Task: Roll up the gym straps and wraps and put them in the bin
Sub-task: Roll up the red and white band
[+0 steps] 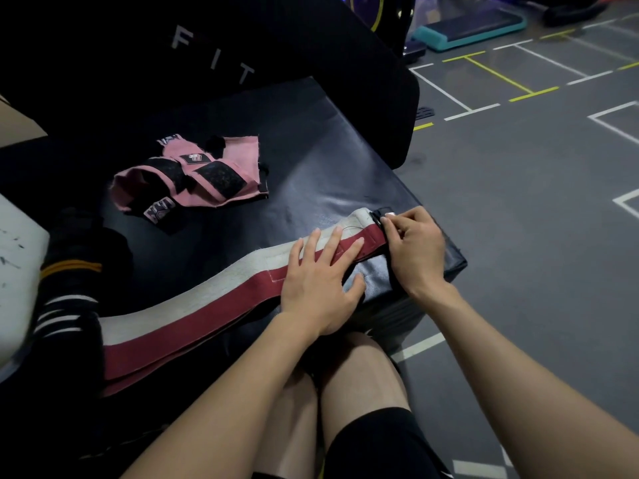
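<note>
A long red and white wrap (193, 316) lies flat across the black padded box (311, 160), running from lower left to the box's right corner. My left hand (321, 281) presses flat on it with straight fingers. My right hand (413, 250) pinches the wrap's far end, where a black strip sits, at the box's right edge. A pink and black pair of wraps (193, 178) lies loose farther back on the box.
Black straps with white and orange stripes (72, 288) are piled at the left, beside a white object (17, 271). A second black pad marked FIT (214, 53) stands behind. Grey gym floor with painted lines (536, 202) lies to the right. My knees are below.
</note>
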